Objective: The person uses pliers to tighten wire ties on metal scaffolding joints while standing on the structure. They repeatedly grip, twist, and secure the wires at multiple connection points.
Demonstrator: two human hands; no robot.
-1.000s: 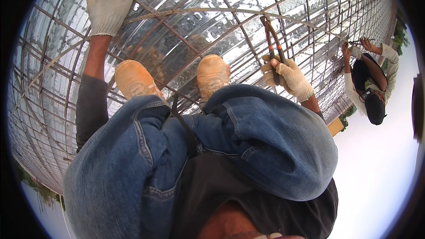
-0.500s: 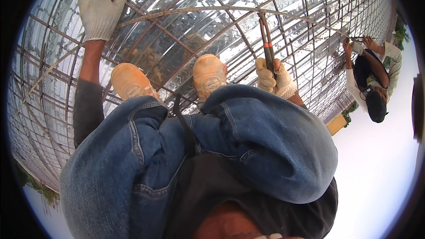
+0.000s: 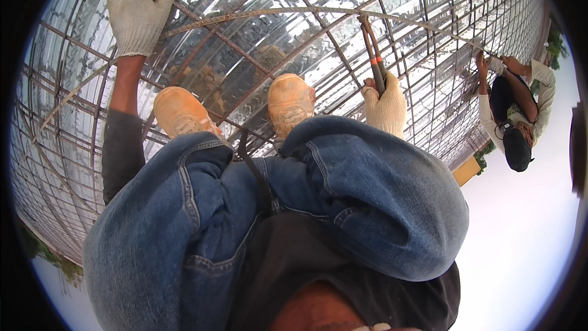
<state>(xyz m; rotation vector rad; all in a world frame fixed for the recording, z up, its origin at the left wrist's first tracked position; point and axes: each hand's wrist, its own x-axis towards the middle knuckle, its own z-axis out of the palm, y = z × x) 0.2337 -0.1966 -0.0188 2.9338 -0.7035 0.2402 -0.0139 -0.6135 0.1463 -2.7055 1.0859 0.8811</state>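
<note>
Orange-banded pincers point(image 3: 373, 60) in the grip of my right hand point(image 3: 387, 107), right of centre; left hand point(image 3: 138, 15), upper left, hold unclear.

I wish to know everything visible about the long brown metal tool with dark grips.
The long brown metal tool with dark grips has two rusty-looking arms meeting at a small head. Orange-red bands mark where the grips begin. It points up the picture, slightly left. The right hand, in a cream knitted glove, grasps the grips. Whether its head touches the brown metal bar beyond is unclear.
</note>
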